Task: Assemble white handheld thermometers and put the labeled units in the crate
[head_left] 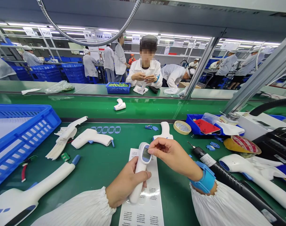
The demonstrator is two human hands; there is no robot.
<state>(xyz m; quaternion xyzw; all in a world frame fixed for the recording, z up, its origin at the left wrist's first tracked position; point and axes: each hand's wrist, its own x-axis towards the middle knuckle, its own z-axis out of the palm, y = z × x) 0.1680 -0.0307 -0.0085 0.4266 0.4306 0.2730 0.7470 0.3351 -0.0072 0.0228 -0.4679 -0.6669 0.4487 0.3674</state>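
My left hand (pixel 125 183) is wrapped round the handle of a white thermometer gun (pixel 140 166), held upright over a white label sheet (pixel 147 201) on the green mat. My right hand (pixel 172 155) pinches at the top edge of the gun's screen (pixel 146 153); whether something thin sits between the fingertips I cannot make out. A blue wrist strap (pixel 205 180) circles my right wrist.
More white thermometer guns lie at the left (pixel 91 138), bottom left (pixel 27 194), behind (pixel 165 130) and right (pixel 253 175). A blue crate (pixel 27 131) stands left. Tape rolls (pixel 182 127) (pixel 243 145), a blue parts tray (pixel 192 122) and an electric screwdriver (pixel 204 157) sit right. A person works opposite across the green conveyor (pixel 86 106).
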